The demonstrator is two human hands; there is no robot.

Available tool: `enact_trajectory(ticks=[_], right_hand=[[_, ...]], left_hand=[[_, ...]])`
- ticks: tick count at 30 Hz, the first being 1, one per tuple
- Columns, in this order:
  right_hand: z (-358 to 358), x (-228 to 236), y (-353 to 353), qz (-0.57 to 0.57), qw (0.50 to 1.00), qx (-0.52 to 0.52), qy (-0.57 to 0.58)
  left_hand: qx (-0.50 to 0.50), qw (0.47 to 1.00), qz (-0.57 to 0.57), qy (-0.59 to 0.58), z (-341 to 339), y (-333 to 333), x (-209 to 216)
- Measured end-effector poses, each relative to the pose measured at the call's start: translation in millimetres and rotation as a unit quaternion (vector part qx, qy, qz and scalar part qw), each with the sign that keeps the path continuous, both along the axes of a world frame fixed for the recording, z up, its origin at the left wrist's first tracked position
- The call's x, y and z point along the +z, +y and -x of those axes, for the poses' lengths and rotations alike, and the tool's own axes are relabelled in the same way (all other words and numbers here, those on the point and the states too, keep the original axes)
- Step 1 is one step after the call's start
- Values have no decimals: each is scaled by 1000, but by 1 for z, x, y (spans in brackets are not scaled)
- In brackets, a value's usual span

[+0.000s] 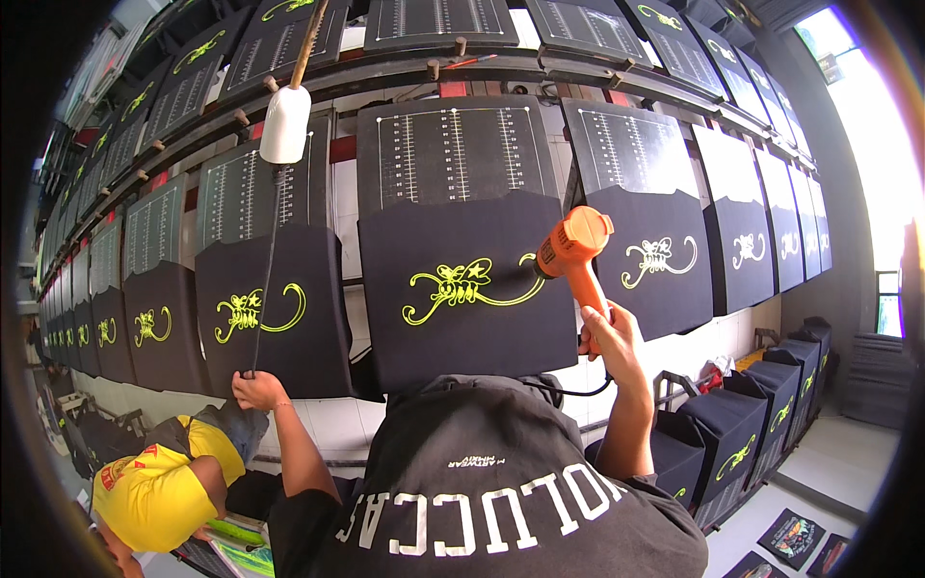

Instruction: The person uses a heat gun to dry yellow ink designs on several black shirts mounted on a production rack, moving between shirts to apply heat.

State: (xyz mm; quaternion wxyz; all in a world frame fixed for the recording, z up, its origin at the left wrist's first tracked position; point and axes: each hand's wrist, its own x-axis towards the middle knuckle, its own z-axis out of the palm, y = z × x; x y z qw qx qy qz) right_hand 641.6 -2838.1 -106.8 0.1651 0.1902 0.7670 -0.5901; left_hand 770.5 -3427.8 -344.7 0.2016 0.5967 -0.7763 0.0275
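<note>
My right hand (613,339) is wrapped round the handle of an orange heat gun (581,237). Its dark nozzle faces left, close over the curling tail of the neon yellow print (455,291) on the black shirt (472,352) in front of me. That shirt lies flat over a dark board (453,154) with ruled white marks. Off to the left, my left hand (258,391) is closed on the lower end of a thin dark rod or cord (269,260). It runs up to a white rounded piece (286,125) under a wooden stick (308,43).
Boards with black shirts stretch both ways; a shirt on the right (655,260) bears a white print. Behind runs another row of boards (443,21) beyond a dark rail (405,72). A person in yellow (154,486) bends at lower left. More printed shirts (732,448) stand at lower right.
</note>
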Motion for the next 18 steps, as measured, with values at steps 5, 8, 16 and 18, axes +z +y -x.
enact_trajectory(ticks=[5,8,16,18], right_hand=[[-11,5,1,4,1000,-9,-8],[-20,3,5,27,1000,-5,1],[-36,6,4,38,999,10,-9],[-39,6,2,42,999,11,-18]], left_hand=[[-22,999,31,-16,-4,-4,-7],[-25,1000,18,-6,-2,1,0],[15,1000,-25,12,5,10,12],[12,1000,-20,15,1,6,7]])
